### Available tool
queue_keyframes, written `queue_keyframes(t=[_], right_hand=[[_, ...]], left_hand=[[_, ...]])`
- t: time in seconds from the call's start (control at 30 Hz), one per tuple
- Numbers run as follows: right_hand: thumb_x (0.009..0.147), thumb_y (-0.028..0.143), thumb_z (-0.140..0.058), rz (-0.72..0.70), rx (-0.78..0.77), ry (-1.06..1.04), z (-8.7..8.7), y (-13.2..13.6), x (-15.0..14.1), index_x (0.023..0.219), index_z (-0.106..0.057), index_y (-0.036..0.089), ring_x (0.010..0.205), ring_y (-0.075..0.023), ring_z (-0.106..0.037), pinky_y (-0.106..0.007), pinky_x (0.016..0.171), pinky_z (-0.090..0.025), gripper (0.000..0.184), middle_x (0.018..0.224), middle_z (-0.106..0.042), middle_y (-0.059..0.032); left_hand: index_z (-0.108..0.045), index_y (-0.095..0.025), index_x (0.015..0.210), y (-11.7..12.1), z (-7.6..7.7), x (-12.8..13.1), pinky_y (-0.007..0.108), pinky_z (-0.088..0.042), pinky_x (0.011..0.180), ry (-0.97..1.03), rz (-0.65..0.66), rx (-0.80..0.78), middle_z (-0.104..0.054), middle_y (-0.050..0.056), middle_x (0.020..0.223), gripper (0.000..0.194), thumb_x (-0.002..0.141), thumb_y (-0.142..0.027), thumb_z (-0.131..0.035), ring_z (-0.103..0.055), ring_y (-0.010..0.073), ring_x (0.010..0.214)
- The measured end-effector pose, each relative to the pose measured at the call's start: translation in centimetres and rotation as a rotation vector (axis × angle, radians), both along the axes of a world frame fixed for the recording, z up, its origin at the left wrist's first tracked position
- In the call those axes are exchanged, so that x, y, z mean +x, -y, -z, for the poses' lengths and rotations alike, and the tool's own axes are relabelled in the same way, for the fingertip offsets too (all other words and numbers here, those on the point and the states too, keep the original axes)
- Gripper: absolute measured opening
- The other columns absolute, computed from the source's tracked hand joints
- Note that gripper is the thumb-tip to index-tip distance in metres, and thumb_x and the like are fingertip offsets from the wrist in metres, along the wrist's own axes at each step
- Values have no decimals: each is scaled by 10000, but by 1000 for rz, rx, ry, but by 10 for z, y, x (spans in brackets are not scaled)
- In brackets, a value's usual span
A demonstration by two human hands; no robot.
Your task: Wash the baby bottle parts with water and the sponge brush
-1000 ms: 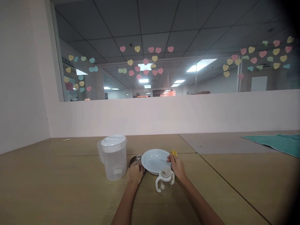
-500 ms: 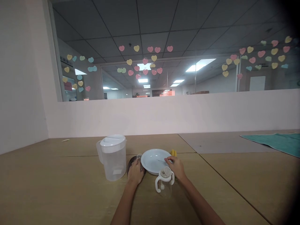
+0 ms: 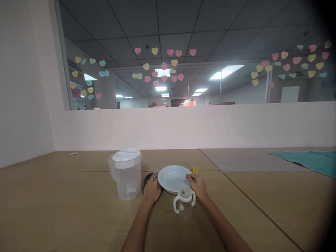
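Four Containers Standing Close Together on a Tabletop (image 3: 78, 210)

The white bowl (image 3: 168, 179) is sitting in the middle, with a thin utensil (image 3: 181, 180) extending over its hollow. The right hand (image 3: 197, 186) is pinching that utensil's outer end at the bowl's right rim, thumb and fingers drawn together. The left hand (image 3: 152, 189) is reaching over a dark round dish (image 3: 144, 182) just left of the bowl, its fingers lying beside a clear rounded piece (image 3: 156, 173); whether they are gripping anything, I cannot tell. Nearer the viewer, a clear bottle (image 3: 187, 206) with white handles is standing upright, holding a small white ball (image 3: 181, 208) inside. On the left, a translucent pitcher (image 3: 128, 179) is wearing its white lid (image 3: 126, 155). Yellow pieces (image 3: 194, 170) are showing behind the bowl's right side.
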State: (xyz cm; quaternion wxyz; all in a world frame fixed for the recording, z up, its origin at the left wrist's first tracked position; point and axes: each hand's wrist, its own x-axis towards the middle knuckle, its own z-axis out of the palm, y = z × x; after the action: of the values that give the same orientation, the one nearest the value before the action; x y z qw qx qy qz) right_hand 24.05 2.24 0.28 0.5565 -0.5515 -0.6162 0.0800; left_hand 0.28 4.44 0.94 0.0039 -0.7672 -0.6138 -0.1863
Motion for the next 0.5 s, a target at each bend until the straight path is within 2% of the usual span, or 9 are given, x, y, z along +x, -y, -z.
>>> queue_keyframes(t=[0.2, 0.4, 0.5], right_hand=[[821, 520, -416, 13, -10, 12, 0, 1, 1, 682, -679, 199, 783, -236, -631, -312, 700, -440, 438, 799, -710, -80], [820, 538, -395, 27, -21, 37, 1, 0, 2, 685, -688, 195, 766, -239, -629, -316, 687, -438, 470, 775, -708, -80], [827, 527, -385, 23, -29, 47, 1, 0, 2, 681, -687, 196, 761, -239, -627, -317, 687, -432, 471, 778, -707, -76]], left_hand=[[-606, -184, 1126, 14, -6, 5, 368, -371, 997, -13, 27, 8, -589, 99, 1245, 349, 814, -227, -456, -478, 248, 1211], [-650, -184, 1010, 18, -3, 3, 340, -443, 862, -20, 8, 9, -678, 100, 1069, 281, 855, -203, -416, -596, 247, 1036], [-649, -190, 1031, 17, -2, 2, 332, -428, 894, -20, -19, 44, -657, 93, 1118, 282, 865, -215, -423, -575, 240, 1072]])
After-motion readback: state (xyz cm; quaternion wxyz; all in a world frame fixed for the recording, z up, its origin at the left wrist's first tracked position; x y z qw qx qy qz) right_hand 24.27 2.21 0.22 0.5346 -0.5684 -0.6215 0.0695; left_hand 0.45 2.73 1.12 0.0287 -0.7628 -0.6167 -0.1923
